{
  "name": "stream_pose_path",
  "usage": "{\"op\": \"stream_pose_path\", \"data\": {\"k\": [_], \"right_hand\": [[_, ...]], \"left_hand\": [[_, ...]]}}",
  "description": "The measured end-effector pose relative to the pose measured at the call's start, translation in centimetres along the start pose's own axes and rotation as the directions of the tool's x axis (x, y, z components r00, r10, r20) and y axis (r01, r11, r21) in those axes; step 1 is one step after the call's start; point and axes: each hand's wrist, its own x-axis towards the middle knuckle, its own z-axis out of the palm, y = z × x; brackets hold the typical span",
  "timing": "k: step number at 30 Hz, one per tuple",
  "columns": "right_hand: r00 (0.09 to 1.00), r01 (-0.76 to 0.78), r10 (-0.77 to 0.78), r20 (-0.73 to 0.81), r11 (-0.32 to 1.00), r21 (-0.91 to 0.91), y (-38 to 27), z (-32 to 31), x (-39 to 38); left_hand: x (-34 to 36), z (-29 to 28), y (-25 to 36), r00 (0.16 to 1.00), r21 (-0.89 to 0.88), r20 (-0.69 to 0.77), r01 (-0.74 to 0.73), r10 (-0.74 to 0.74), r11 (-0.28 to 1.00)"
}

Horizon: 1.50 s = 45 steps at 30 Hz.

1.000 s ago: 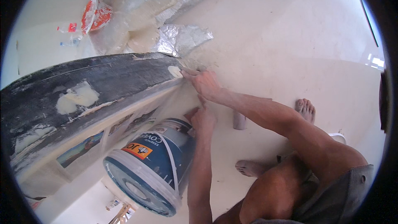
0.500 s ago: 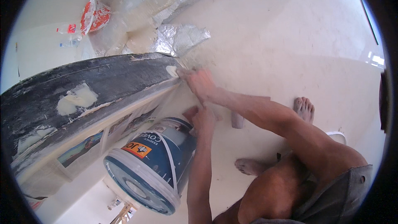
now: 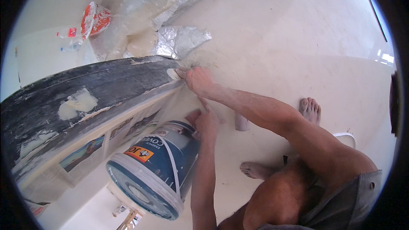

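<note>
My right hand (image 3: 198, 79) is at the right end of a long black panel (image 3: 123, 74), its fingers pressed together beside a small white patch of filler (image 3: 174, 74). What they pinch, if anything, I cannot make out. Lower down, my left hand (image 3: 208, 122) is closed around a reddish-brown flat piece (image 3: 193, 117), with one finger pointing up toward the right wrist. Cream filler (image 3: 79, 103) is smeared on the panel's dark face. Just below the left hand stands a blue paint bucket (image 3: 174, 162) with a white rim and handle.
Crumpled silver foil sheeting (image 3: 181, 40) lies beyond the panel. Near it are a red, white-smeared tub (image 3: 97, 20) and a clear plastic bottle (image 3: 72, 44). Printed pages (image 3: 83, 153) line the panel's lower side. A greyish-pink block (image 3: 241, 121) sits by my bare feet (image 3: 310, 110).
My right hand has shifted slightly left along the panel's end, its fingers now closer to the white patch. The left hand stays almost in place. The whole view has drifted a little.
</note>
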Motion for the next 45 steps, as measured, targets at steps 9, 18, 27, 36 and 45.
{"op": "stream_pose_path", "data": {"k": [9,18,27,36,45], "right_hand": [[0.999,-0.017,0.019,-0.044,0.998,0.065,-0.9,-0.6,0.2],[0.996,0.074,-0.076,-0.056,0.997,-0.031,-0.3,0.3,1.3],[0.999,0.047,-0.048,0.003,0.998,0.038,-1.4,-0.9,1.5],[0.998,0.068,-0.068,-0.012,0.996,-0.052,-1.4,-0.4,1.6],[0.992,0.123,-0.125,-0.026,0.99,-0.073,-2.7,-2.4,1.4]], "left_hand": [[0.6,1.0,-0.3,0.99,0.09,-0.111,-0.08,0.09,0.993],[0.7,1.7,-0.4,0.991,0.118,-0.103,-0.067,0.079,0.991],[-0.1,0.1,0.5,0.996,0.099,-0.087,-0.026,0.035,0.995],[1.1,1.4,0.2,0.998,0.098,-0.058,0.002,0.004,0.995],[0.3,0.1,0.1,0.998,0.011,-0.035,-0.048,0.048,0.999]]}}
